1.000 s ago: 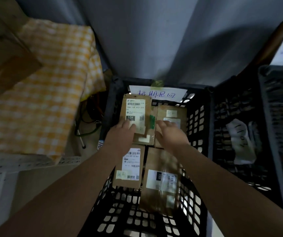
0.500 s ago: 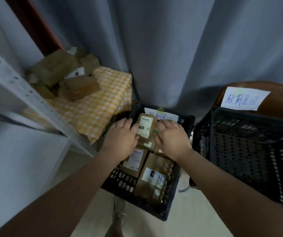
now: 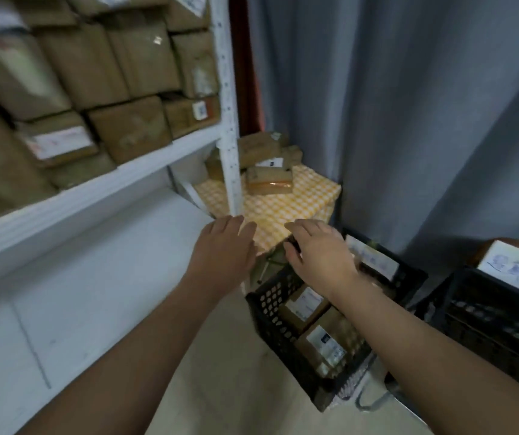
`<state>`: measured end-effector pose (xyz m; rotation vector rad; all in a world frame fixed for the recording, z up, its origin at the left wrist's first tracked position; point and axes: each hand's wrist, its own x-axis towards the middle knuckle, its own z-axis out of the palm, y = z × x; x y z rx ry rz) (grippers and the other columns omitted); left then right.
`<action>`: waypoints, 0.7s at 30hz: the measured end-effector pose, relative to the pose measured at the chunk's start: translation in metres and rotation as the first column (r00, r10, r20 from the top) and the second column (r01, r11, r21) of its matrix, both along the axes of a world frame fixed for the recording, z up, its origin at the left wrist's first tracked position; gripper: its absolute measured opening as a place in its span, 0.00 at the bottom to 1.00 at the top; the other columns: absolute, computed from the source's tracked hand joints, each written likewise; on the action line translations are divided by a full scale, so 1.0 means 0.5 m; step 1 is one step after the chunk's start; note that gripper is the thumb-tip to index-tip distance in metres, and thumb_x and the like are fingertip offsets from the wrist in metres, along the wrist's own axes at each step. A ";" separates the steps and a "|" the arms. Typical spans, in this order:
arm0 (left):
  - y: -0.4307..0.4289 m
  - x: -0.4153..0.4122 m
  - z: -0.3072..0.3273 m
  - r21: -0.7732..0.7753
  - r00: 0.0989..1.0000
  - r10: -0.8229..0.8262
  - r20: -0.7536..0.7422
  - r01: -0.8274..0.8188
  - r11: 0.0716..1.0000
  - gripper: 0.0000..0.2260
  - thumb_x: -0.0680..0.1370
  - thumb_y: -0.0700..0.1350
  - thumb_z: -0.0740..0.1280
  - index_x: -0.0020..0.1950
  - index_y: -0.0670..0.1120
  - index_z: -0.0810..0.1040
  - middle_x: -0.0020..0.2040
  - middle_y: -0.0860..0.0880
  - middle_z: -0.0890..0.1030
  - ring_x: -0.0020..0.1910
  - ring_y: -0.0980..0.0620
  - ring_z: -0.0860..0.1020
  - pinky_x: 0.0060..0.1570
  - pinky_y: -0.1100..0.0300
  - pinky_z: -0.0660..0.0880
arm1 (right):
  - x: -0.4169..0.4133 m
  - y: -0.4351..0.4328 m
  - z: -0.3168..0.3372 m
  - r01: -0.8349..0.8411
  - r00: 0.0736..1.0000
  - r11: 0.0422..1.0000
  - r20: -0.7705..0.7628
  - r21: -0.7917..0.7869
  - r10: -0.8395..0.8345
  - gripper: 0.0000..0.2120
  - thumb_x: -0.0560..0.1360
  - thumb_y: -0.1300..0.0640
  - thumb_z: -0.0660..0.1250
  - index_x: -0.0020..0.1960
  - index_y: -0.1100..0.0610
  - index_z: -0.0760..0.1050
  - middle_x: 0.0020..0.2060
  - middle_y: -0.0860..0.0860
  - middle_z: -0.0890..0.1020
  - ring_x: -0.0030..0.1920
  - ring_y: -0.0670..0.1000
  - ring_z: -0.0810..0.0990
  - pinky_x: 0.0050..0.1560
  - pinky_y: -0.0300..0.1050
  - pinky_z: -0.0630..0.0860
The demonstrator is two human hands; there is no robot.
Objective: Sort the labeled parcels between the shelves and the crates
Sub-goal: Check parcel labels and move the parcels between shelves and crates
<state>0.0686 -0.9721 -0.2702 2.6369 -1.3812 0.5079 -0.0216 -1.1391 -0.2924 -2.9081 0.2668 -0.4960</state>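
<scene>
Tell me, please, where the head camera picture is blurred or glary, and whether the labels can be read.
Head view: the stacked parcels on the shelf are motion-blurred, labels unreadable; the handwritten sign on the crate is soft, illegible; head view also shows a small glare on the taped parcel on the checked cloth; lighting is dim overall.

Left hand (image 3: 224,246): I see it at frame centre, back up, fingers straight and together, holding nothing.
Right hand (image 3: 318,253): just right of it, not touching it, palm down, fingers relaxed.
Left arm: bare, reaching up from the lower left.
Right arm: bare, reaching up from the lower right.
</scene>
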 end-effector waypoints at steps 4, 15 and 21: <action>0.153 0.007 0.046 0.009 0.985 0.158 0.072 -0.159 0.987 0.19 0.71 0.47 0.73 0.58 0.41 0.80 0.56 0.40 0.81 0.55 0.39 0.79 0.53 0.48 0.75 | 0.053 0.138 0.060 -0.104 0.988 0.995 0.110 -0.006 0.104 0.17 0.78 0.53 0.63 0.64 0.59 0.75 0.58 0.56 0.79 0.60 0.58 0.76 0.59 0.52 0.70; 0.659 -0.009 0.200 -0.112 0.864 0.455 0.218 -0.441 0.891 0.18 0.74 0.48 0.69 0.62 0.42 0.77 0.59 0.41 0.79 0.57 0.39 0.76 0.54 0.48 0.73 | 0.155 0.648 0.189 -0.398 0.858 0.916 0.334 -0.049 0.390 0.15 0.76 0.54 0.67 0.60 0.59 0.78 0.55 0.55 0.82 0.55 0.57 0.80 0.57 0.52 0.74; 0.934 -0.071 0.266 -0.130 0.757 0.591 0.278 -0.580 0.804 0.17 0.75 0.50 0.69 0.60 0.43 0.78 0.59 0.42 0.79 0.57 0.40 0.77 0.55 0.50 0.73 | 0.165 0.934 0.241 -0.542 0.734 0.840 0.470 -0.032 0.491 0.13 0.71 0.59 0.71 0.54 0.62 0.80 0.50 0.57 0.83 0.49 0.61 0.81 0.50 0.54 0.77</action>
